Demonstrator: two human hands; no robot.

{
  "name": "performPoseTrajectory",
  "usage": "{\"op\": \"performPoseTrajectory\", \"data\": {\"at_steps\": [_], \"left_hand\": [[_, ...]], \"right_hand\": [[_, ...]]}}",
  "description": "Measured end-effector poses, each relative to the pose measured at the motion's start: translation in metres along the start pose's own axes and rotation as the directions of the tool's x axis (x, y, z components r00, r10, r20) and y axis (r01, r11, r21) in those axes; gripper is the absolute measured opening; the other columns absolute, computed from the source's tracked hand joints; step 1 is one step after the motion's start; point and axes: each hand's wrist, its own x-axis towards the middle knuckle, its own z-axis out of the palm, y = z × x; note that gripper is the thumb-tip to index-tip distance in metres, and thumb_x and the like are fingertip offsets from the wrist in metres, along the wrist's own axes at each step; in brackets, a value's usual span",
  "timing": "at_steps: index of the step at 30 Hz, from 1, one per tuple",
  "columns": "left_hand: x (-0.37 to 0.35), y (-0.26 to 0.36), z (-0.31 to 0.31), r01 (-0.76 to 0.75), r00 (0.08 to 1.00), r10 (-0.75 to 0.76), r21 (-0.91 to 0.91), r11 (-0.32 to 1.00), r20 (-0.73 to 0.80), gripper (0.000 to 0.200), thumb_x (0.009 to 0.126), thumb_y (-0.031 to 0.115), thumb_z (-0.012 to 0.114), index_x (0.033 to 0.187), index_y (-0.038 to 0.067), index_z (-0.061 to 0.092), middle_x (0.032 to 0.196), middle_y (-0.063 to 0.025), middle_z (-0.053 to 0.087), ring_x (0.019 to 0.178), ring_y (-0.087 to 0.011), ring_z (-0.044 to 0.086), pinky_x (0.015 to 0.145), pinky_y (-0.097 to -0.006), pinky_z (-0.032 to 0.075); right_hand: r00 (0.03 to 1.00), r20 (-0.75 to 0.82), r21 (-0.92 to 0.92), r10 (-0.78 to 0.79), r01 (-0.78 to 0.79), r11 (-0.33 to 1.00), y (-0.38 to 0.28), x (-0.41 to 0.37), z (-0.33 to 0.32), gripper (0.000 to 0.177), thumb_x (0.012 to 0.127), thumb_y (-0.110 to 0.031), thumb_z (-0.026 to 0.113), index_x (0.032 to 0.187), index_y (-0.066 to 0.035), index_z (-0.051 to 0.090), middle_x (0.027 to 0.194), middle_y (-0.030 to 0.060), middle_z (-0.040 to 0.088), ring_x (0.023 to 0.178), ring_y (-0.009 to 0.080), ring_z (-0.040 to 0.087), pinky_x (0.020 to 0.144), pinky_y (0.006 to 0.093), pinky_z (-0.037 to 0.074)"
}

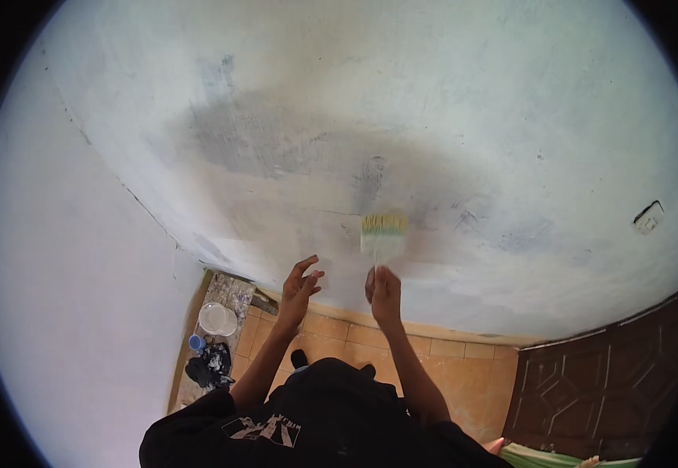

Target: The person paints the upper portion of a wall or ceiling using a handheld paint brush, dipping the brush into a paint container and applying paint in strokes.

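My right hand (383,296) is closed round the handle of a wide paintbrush (384,238), held upright with its bristles up. Yellow and green show at the bristle end, above a white lower part. Behind the brush is the pale wall (448,101), marked with grey, patchy smears. My left hand (301,290) is raised to the left of the brush, its fingers bent and apart, with nothing in it.
At lower left a paint-spattered bench (234,292) carries a white tub (218,318), a blue cup (196,342) and a dark crumpled bag (209,365). A brown panelled door (581,390) stands at lower right. A switch (648,218) sits on the right wall. Orange tiles (456,382) cover the floor.
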Motion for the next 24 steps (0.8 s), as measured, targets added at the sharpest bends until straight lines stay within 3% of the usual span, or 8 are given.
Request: {"op": "performPoseTrajectory", "data": {"at_steps": [3,7,10,11,14,18,21,24], "left_hand": [[0.013,0.007,-0.019,-0.014,0.999,0.014,0.023,1.0,0.038,0.04,0.095,0.03,0.055,0.129,0.01,0.048,0.145,-0.0106,0.037,0.117,-0.0217,0.053,0.091,-0.0351,0.045],[0.026,0.017,-0.038,-0.055,0.997,0.055,0.011,0.998,0.047,0.038,0.095,0.028,0.055,0.128,0.01,0.049,0.149,-0.0104,0.033,0.116,-0.0217,0.053,0.091,-0.035,0.046],[0.033,0.02,-0.053,-0.044,0.998,0.044,-0.004,0.999,0.055,0.038,0.095,0.026,0.056,0.128,0.009,0.05,0.15,-0.0096,0.031,0.116,-0.0212,0.053,0.091,-0.035,0.046],[0.035,0.022,-0.058,-0.035,0.997,0.035,-0.003,0.999,0.062,0.038,0.095,0.026,0.056,0.128,0.009,0.05,0.15,-0.0092,0.031,0.116,-0.0209,0.053,0.091,-0.0351,0.046],[0.046,0.021,-0.074,-0.024,0.997,0.024,-0.001,1.0,0.078,0.043,0.094,0.026,0.056,0.132,0.008,0.047,0.147,-0.0079,0.035,0.116,-0.0202,0.053,0.091,-0.0353,0.046],[0.058,0.023,-0.087,-0.033,0.993,0.029,0.032,0.999,0.117,0.053,0.095,0.026,0.056,0.141,0.007,0.037,0.137,-0.0066,0.045,0.115,-0.02,0.053,0.091,-0.0342,0.046],[0.063,0.023,-0.095,-0.041,0.99,0.038,0.022,0.999,0.133,0.059,0.095,0.024,0.056,0.145,0.008,0.03,0.13,-0.007,0.049,0.115,-0.0206,0.053,0.091,-0.0333,0.046],[0.068,0.019,-0.101,-0.055,0.987,0.051,0.023,0.998,0.15,0.06,0.095,0.021,0.056,0.146,0.009,0.028,0.129,-0.008,0.05,0.114,-0.0206,0.053,0.091,-0.0327,0.046]], "right_hand": [[0.999,-0.011,0.025,-0.052,0.052,0.998,-0.034,0.037,0.024,0.046,0.102,-0.041,0.035,0.067,-0.011,0.037,0.053,-0.0046,0.031,0.044,0.0041,0.028,0.04,0.0228,0.022],[0.987,-0.114,-0.11,-0.115,0.102,0.989,0.037,0.044,0.026,0.05,0.101,-0.045,0.035,0.063,-0.012,0.037,0.05,-0.0048,0.032,0.04,0.0044,0.028,0.038,0.0225,0.022],[0.973,-0.204,-0.135,0.11,-0.14,0.981,0.109,0.004,0.025,0.048,0.101,-0.042,0.036,0.066,-0.01,0.04,0.051,-0.0044,0.035,0.044,0.0047,0.032,0.042,0.0235,0.025],[0.962,-0.265,-0.268,0.063,-0.136,0.954,0.116,-0.01,0.032,0.049,0.101,-0.044,0.037,0.066,-0.01,0.04,0.051,-0.004,0.036,0.043,0.0055,0.032,0.041,0.0235,0.026],[0.96,-0.259,-0.093,0.11,-0.138,0.986,0.077,-0.018,0.06,0.051,0.1,-0.047,0.036,0.066,-0.009,0.04,0.052,-0.0035,0.037,0.043,0.0057,0.031,0.041,0.0235,0.026],[0.982,-0.186,-0.048,-0.023,0.014,0.999,-0.008,0.031,0.086,0.054,0.101,-0.047,0.033,0.063,-0.009,0.039,0.05,-0.0038,0.035,0.043,0.0057,0.03,0.041,0.0237,0.024],[0.969,-0.196,-0.089,-0.151,0.136,0.987,0.035,0.055,0.079,0.053,0.099,-0.049,0.037,0.061,-0.012,0.037,0.048,-0.0052,0.031,0.04,0.004,0.029,0.038,0.0227,0.021],[0.961,-0.276,-0.182,-0.012,-0.04,0.983,0.103,0.023,0.075,0.054,0.099,-0.05,0.036,0.06,-0.012,0.037,0.048,-0.0041,0.035,0.039,0.0052,0.029,0.037,0.0228,0.022]]}}
